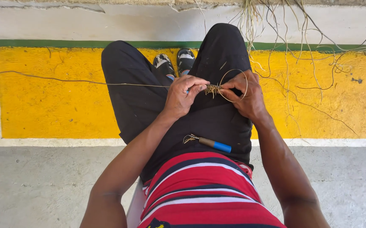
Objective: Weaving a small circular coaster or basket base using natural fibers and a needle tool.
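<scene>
Straw-coloured fibre is what I see worked between both hands: a small braided knot of dry tan fibre (212, 89) sits over the lap, caught between the two sets of fingertips. My left hand (185, 95) has its fingers pressed together, pinching the knot's left end along with a thin blue-tipped tool whose shape I cannot make out. My right hand (245, 93) pinches the knot's right end, fingers closed on it.

From the left fingers a long thin fibre strand (73, 81) runs out to the left, nearly level, so the work's long axis lies left to right. Just right of the knot a thin loop of fibre (246, 82) curls over the right knuckles.

Below the fingers, on the black trousers, lies a short stick tool with a blue handle (215, 144), pointing up-left, well apart from both hands. Beyond the knees a yellow painted floor band (43, 109) offers open room on the left; loose dry fibres (318, 63) sprawl to the right.
</scene>
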